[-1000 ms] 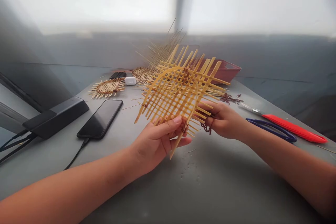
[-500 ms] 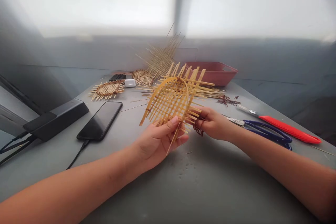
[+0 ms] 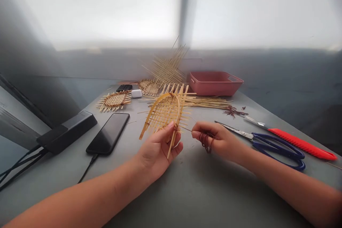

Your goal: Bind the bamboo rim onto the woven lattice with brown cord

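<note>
My left hand [image 3: 160,146] grips the lower end of a woven bamboo piece [image 3: 162,114], thumb on top, fingers behind. A curved bamboo strip [image 3: 152,110] arches over the weave, bound at its top and sides with brown ties; loose strip ends stick out along the edges. To the right, my right hand [image 3: 219,140] is closed around a brown cord [image 3: 205,141] coiled in its fingers. A thin stretch of the cord runs between the hand and the piece beside my left thumb. Blue-handled scissors [image 3: 278,146] lie just past the right wrist.
A red utility knife [image 3: 301,143] lies at the right. Behind are a pink basket [image 3: 216,84], bamboo strips [image 3: 211,102], brown cord scraps [image 3: 235,111] and more woven pieces [image 3: 116,100]. On the left are a phone [image 3: 108,133], a white case [image 3: 136,93] and a black box [image 3: 66,131].
My right hand has moved away from the weave's right edge, drawing the cord out between them. The woven piece has tilted back slightly in my left hand. The view has shifted a little.
</note>
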### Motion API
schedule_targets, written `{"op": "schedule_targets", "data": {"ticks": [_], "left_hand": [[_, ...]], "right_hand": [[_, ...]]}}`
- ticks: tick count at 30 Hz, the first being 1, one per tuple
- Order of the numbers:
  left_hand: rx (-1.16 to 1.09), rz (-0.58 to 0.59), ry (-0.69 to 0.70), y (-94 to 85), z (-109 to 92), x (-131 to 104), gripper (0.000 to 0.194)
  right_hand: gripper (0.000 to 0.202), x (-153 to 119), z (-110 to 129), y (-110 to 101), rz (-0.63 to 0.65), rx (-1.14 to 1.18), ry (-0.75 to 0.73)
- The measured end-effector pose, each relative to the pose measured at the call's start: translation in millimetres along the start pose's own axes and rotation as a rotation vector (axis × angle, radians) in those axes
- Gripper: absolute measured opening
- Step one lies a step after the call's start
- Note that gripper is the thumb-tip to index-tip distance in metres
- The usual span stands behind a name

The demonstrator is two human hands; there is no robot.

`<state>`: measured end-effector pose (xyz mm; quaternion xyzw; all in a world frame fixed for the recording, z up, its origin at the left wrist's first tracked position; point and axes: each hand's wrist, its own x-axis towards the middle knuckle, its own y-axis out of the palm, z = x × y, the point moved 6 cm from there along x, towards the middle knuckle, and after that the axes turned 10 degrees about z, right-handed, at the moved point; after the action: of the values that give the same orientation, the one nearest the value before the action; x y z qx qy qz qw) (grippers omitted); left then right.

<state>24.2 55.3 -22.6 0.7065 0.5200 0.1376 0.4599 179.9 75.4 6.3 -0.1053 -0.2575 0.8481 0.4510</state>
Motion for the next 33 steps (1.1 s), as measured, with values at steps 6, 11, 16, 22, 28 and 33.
{"op": "schedule_targets", "data": {"ticks": [6, 11, 16, 22, 28, 33], "left_hand": [[0.385, 0.003, 0.306, 4.7, -29.3, -0.9, 0.019], [0.478, 0.008, 0.389, 8.4, -37.4, -3.4, 0.024], [0.598, 0.055, 0.43, 9.7, -36.8, -0.9, 0.026], [0.741, 0.116, 0.414, 5.2, -26.8, 6.4, 0.028], [0.827, 0.2, 0.329, 5.3, -14.1, 13.1, 0.035], [0.926, 0.275, 0.244, 5.2, -2.7, 16.3, 0.032]], "right_hand": [[0.03, -9.8, 20.9, 9.8, -0.037, -0.18, -0.149], [0.024, -17.8, 31.4, 6.9, -0.163, -0.262, -0.232], [0.019, -23.6, 41.8, 3.8, -0.19, -0.281, -0.283], [0.023, -28.5, 53.6, 4.6, -0.163, -0.257, -0.31], [0.014, -35.0, 62.2, 3.4, -0.103, -0.417, -0.444], [0.026, -46.3, 68.6, -0.5, -0.171, -0.73, -0.605]]}}
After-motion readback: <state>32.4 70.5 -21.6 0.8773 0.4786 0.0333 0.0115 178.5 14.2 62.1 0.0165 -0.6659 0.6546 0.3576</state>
